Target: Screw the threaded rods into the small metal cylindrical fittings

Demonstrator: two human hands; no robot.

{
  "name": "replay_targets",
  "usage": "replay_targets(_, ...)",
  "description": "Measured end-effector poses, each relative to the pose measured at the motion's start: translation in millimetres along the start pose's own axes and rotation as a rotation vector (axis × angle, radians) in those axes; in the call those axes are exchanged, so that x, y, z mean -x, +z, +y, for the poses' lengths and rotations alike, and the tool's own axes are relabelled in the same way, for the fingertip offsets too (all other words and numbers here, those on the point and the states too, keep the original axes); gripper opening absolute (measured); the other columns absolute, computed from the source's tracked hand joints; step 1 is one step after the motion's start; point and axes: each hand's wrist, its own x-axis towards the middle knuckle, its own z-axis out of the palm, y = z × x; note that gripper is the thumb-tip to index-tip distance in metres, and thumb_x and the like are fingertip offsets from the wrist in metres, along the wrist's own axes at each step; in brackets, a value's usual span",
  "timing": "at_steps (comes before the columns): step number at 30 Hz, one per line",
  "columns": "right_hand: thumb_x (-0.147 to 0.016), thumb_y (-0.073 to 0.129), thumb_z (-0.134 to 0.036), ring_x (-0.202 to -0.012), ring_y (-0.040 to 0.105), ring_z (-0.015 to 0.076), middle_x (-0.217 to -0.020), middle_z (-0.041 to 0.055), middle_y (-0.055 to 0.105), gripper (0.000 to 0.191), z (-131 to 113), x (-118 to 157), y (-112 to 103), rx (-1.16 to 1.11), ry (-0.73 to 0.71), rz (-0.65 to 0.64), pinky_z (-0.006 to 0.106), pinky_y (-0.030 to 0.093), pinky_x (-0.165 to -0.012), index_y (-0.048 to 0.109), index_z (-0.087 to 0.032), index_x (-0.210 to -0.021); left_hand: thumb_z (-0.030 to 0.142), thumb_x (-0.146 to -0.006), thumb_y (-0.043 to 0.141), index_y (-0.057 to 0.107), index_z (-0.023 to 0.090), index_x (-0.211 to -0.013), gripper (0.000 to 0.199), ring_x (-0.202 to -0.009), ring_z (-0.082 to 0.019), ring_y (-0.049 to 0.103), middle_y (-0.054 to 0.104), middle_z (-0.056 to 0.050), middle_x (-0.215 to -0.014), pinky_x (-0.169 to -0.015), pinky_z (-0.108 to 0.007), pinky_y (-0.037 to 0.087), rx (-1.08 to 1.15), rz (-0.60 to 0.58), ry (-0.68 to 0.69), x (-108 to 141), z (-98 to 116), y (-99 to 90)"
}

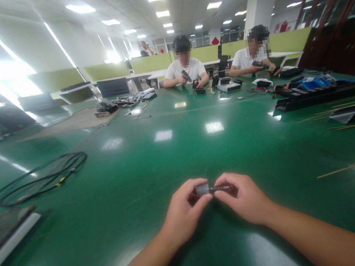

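Note:
A small grey cylinder with a thin, dark, ribbed shaft [202, 189] lies sideways between my hands, just above the green table [131, 179]. My left hand [187, 204] pinches the thick grey end between thumb and fingers. Around the shaft end on the right, the thumb and forefinger of my right hand [241, 194] are closed. Both sets of fingertips nearly meet at the middle. The exact kind of part is too small and blurred to tell.
A coiled black cable [41, 183] lies at left, beyond a flat dark device [8, 229]. Two people sit opposite, each with a power drill [186, 76]. Tools and parts lie along the far side. Black trays [324, 94] and thin rods [350, 167] are at right.

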Motion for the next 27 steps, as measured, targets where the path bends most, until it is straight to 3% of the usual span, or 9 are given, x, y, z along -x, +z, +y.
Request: replay_targets(27,-0.085,0.063,-0.024,-0.063,0.057,0.0151,-0.071,-0.0003,0.064,0.007,1.6,-1.2,-0.6,-0.017,0.052,0.024,0.025,0.041,-0.059,0.068,-0.018,-0.084,0.035,-0.086,0.065,0.067,0.025,-0.114,0.029,-0.095,-0.02,0.065,0.068,-0.004,-0.11,-0.085,-0.031,0.05,0.063,0.037,-0.074,-0.8,-3.9,0.0)
